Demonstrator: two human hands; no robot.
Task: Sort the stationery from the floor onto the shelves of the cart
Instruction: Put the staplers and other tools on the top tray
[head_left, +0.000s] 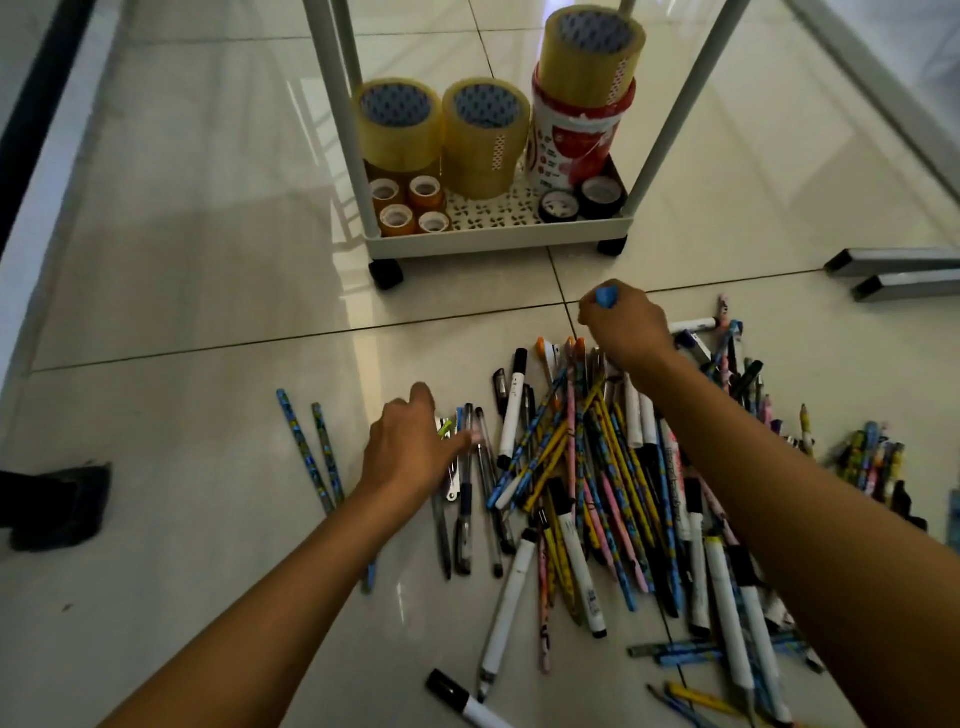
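The step in hand looks like gathering pens and pencils out of the heap (613, 483) on the tiled floor (208, 322) for the cart (493, 234) just beyond it; to do it well, pick one kind at a time, since markers, patterned pencils and clear pens lie crossed over one another, and lift each bundle lengthwise so the sticks do not snag on their neighbours; the bottom shelf already carries big rolls of tape (485, 135), small orange rolls and two black ones, so my guess is the pens belong on a higher shelf, which is out of view here.

The right hand (626, 325) is at the far edge of the heap, fingers curled tight round something with a blue end (606, 296) poking out at the top; whether it is a pen, a marker or a few together I cannot tell, as the fist hides the rest.

The left hand (410, 447) lies low at the near left edge of the heap, fingers fairly straight and slightly spread, the tips resting on or just over the clear pens (480, 467) there; it pinches nothing that I can see.

Two blue patterned pencils (311, 452) lie apart from the heap, to the left of the left arm; they are easy to forget and should be swept in with their kind.
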